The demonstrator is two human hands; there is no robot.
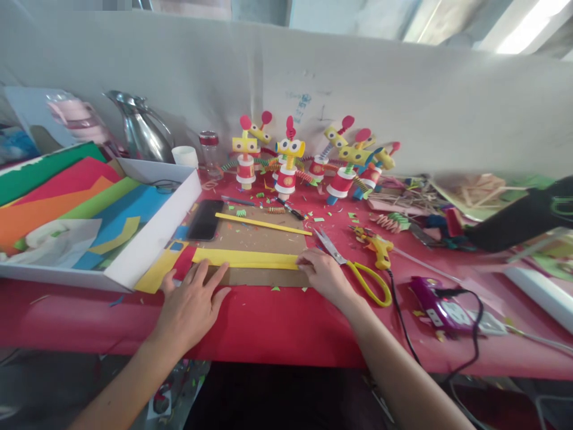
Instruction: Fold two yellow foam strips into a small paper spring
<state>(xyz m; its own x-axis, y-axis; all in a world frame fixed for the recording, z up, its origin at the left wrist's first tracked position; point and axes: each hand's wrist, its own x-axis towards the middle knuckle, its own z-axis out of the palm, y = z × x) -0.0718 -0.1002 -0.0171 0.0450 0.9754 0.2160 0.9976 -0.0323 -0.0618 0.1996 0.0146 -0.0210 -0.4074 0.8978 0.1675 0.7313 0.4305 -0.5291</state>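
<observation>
A yellow paper strip [250, 259], with a crease along its length, lies across a brown cardboard sheet [268, 278]. My left hand [190, 301] is spread with its fingers apart, the tips pressing on the strip's left end. At the right end, my right hand [326, 273] has its fingers closed in a pinch on the strip's edge. A narrower yellow strip [264, 224] lies beyond, on the same cardboard. Scissors [353, 263] with yellow handles rest half open just right of my right hand. Red and yellow paper pieces [157, 269] lie beside my left hand.
A white box [154, 230] of coloured paper sits at left, a black phone [206, 220] beside it. Several paper-cup robot figures [286, 179] stand at the back. To the right are a yellow glue gun [380, 251], a purple power strip [441, 307] and cables.
</observation>
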